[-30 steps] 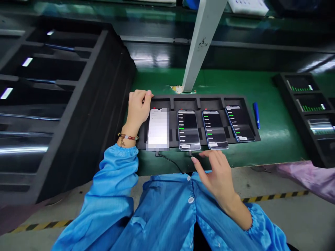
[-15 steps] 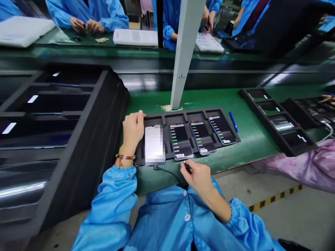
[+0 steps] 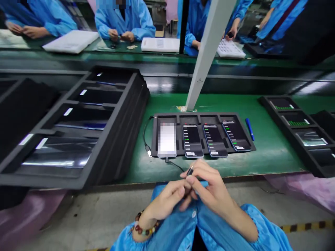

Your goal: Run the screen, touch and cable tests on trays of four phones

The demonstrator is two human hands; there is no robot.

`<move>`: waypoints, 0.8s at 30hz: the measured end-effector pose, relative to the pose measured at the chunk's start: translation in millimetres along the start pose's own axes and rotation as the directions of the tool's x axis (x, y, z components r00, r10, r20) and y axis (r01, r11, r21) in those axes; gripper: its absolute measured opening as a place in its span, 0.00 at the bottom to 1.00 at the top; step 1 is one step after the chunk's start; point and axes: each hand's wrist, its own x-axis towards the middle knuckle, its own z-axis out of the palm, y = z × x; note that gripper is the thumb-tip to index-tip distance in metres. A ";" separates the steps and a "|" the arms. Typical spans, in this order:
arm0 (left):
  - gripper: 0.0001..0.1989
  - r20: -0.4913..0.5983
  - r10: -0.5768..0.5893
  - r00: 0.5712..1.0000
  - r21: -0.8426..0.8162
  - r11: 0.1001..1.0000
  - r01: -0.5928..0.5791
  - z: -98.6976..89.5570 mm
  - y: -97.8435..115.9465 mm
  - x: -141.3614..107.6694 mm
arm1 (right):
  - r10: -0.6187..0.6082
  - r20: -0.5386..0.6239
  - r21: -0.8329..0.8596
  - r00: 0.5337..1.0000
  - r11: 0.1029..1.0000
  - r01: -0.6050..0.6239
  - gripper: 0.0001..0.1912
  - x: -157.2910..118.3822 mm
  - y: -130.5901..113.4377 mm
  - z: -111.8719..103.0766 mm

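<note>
Between the thumb and fingers of my right hand (image 3: 209,181) is a small black cable plug (image 3: 190,171) with a thin metallic tip. My left hand (image 3: 170,197) meets it just below, fingers curled in; what they hold is hidden. From the hands a black cable (image 3: 176,165) runs to the lower end of a phone with a lit white, blurred screen (image 3: 167,139). That phone lies in the left compartment of a black tray (image 3: 154,136). To its right lie a phone (image 3: 193,141), another phone (image 3: 215,141) and a third phone (image 3: 236,136), their dark screens showing text lists.
A second cable with a white-ended connector (image 3: 149,152) lies at the tray's left side. A blue pen (image 3: 250,129) is to the right. Stacked black trays (image 3: 115,129) rise at left; another phone tray (image 3: 290,139) is at right. A grey post (image 3: 200,69) stands behind. Co-workers sit opposite.
My left hand has left the tray's upper left corner and come to my right hand. The right hand has drawn the plug slightly back from the phones. The view has shifted left.
</note>
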 end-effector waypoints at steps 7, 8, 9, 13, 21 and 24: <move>0.24 -0.606 0.187 0.773 0.065 0.980 -0.186 -69.9 47.7 -3.7 | 0.053 0.037 -0.411 0.998 0.911 -0.033 0.14 -10.7 60.1 40.5; 0.25 -0.647 0.215 0.732 0.138 0.976 -0.166 -84.7 57.6 6.1 | 0.068 0.055 -0.450 0.996 0.892 -0.036 0.15 -11.4 64.2 47.7; 0.26 -0.662 0.252 0.706 0.230 0.965 -0.130 -99.0 66.3 18.7 | 0.079 0.069 -0.478 0.994 0.878 -0.037 0.15 -10.4 66.4 54.3; 0.27 -0.669 0.473 0.573 0.598 0.800 0.037 -136.2 85.2 72.4 | 0.131 0.127 -0.561 0.983 0.827 -0.037 0.16 7.5 65.1 70.5; 0.20 -0.291 0.689 0.663 0.923 0.385 0.005 -104.4 48.2 52.6 | 0.108 0.175 -0.497 0.979 0.868 -0.007 0.12 17.1 74.6 69.2; 0.28 -0.318 0.655 0.685 0.915 0.401 0.042 -93.5 32.8 47.7 | 0.063 0.165 -0.469 0.984 0.883 0.023 0.11 13.8 78.9 68.5</move>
